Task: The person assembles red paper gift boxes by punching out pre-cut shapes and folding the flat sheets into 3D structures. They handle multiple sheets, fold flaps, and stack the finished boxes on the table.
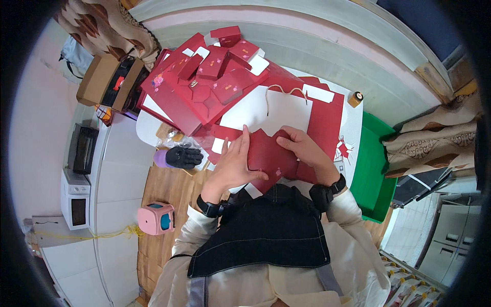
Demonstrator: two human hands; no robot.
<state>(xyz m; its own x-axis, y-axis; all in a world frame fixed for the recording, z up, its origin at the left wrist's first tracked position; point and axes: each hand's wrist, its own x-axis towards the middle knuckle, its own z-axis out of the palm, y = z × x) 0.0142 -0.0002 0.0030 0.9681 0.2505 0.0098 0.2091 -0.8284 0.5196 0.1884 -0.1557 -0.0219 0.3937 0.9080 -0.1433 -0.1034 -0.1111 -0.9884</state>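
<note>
In front of my chest is a red folded cardboard box piece (272,152) with small pink flower prints and notched upper flaps. My right hand (307,148) grips its upper right edge, thumb on the near face and fingers curled behind. Along its left side, my left hand (231,166) lies with fingers stretched out and thumb spread across the lower left corner. Beyond both hands lies a white sheet (291,110) with a beige cord (267,100) on it. Red card sheets (330,120) spread to the right.
Red boxes (212,64) are heaped at the table's far left. A small amber jar (355,99) stands at the far right corner. Beside the table is a green bin (376,169). A black glove (184,157) lies at the left edge; a pink stool (156,219) stands on the floor.
</note>
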